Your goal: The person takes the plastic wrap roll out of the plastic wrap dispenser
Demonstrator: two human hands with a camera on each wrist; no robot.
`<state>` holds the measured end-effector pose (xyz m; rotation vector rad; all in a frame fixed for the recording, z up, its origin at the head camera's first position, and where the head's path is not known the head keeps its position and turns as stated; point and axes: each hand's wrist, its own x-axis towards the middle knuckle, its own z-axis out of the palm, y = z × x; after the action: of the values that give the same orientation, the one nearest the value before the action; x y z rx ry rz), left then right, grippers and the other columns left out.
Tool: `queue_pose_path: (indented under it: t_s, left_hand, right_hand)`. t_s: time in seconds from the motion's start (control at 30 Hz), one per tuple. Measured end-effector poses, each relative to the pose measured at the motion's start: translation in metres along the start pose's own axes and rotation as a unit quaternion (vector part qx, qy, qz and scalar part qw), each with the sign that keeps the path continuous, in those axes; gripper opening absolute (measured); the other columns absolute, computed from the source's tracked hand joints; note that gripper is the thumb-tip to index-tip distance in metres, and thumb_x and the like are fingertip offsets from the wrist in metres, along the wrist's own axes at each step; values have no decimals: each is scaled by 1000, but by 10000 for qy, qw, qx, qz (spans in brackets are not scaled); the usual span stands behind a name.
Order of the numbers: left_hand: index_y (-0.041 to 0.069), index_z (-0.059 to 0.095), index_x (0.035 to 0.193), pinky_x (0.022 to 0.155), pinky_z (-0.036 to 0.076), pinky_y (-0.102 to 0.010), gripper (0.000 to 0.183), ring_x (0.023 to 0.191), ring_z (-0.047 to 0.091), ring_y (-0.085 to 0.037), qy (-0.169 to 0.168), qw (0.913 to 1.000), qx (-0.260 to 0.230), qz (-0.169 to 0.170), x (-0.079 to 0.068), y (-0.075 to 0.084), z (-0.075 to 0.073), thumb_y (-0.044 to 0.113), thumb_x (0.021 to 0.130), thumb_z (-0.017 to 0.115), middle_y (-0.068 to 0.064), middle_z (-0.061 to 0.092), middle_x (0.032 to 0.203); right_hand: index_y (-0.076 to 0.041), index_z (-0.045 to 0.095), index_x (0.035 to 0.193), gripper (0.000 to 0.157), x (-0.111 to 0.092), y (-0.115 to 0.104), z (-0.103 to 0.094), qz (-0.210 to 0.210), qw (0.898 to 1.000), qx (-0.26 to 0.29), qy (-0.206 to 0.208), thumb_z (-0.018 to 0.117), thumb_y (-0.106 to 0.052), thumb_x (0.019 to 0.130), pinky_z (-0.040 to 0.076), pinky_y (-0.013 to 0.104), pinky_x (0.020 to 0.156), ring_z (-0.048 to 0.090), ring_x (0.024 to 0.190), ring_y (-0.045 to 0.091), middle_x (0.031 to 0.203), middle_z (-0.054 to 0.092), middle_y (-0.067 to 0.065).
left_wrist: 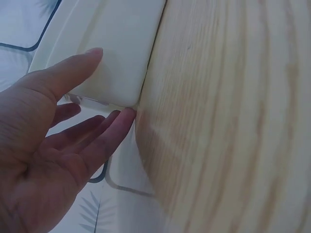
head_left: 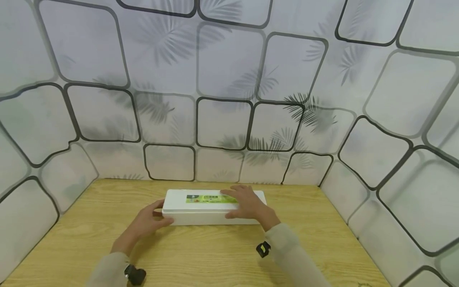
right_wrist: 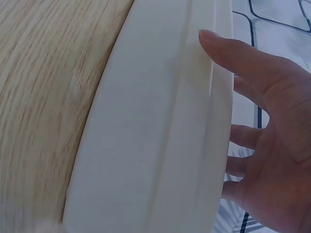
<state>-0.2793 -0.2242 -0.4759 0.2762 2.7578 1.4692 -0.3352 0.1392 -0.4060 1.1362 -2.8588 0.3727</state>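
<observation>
A long white lidded box (head_left: 211, 217) lies on the wooden table, its length running left to right. On its lid is a green printed label (head_left: 205, 199), partly covered by the right hand. My left hand (head_left: 148, 219) holds the box's left end, thumb against the front side and fingers around the end face. In the left wrist view, the fingertips touch the lower end edge. Across the right half of the lid lies my right hand (head_left: 247, 203), its thumb on the front side near the lid's rim and its fingers over the top.
The pale wooden tabletop (head_left: 193, 255) extends in front of the box and to both sides. Behind it and at left and right stand white wall coverings (head_left: 222, 123) with dark rounded squares and grey leaves. Both wrists wear small black devices (head_left: 263, 249).
</observation>
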Motion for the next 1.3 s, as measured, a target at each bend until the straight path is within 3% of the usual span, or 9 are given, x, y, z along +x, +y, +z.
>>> queue_pose_path:
  t_s: [0.27, 0.5, 0.73, 1.3]
  left_hand:
    - [-4, 38, 155, 92, 63, -46, 81, 116, 68, -43, 34, 9993, -375, -34, -1, -1, 2, 23, 92, 80, -35, 51, 146]
    - [-3, 36, 157, 87, 64, -36, 79, 117, 68, -42, -11, 9974, -721, -96, -2, 1, 2, 23, 94, 77, -35, 50, 148]
    - [-6, 36, 156, 84, 65, -32, 79, 114, 70, -41, 9, 9966, -818, -54, -3, 1, 3, 20, 94, 78, -37, 50, 146]
    - [-6, 34, 156, 82, 65, -32, 81, 110, 72, -37, -45, 9965, -831, -80, -2, 1, 3, 19, 93, 78, -38, 51, 144]
  right_hand:
    - [-18, 49, 155, 87, 2, -4, -1, 95, 9997, 166, -130, 86, -46, 81, 26, 82, 115, 44, 144, 48, 157, 48, 21]
    - [-28, 46, 156, 86, 7, -7, -1, 456, 9979, 257, -369, 85, -45, 82, 20, 83, 116, 37, 148, 45, 163, 42, 17]
    - [-33, 42, 158, 86, 8, -5, 3, 527, 9969, 259, -522, 85, -40, 84, 17, 83, 117, 35, 150, 43, 164, 40, 14]
    - [-34, 49, 154, 76, 6, -2, 5, 304, 9988, 166, -351, 83, -40, 87, 26, 81, 112, 44, 142, 43, 160, 45, 14]
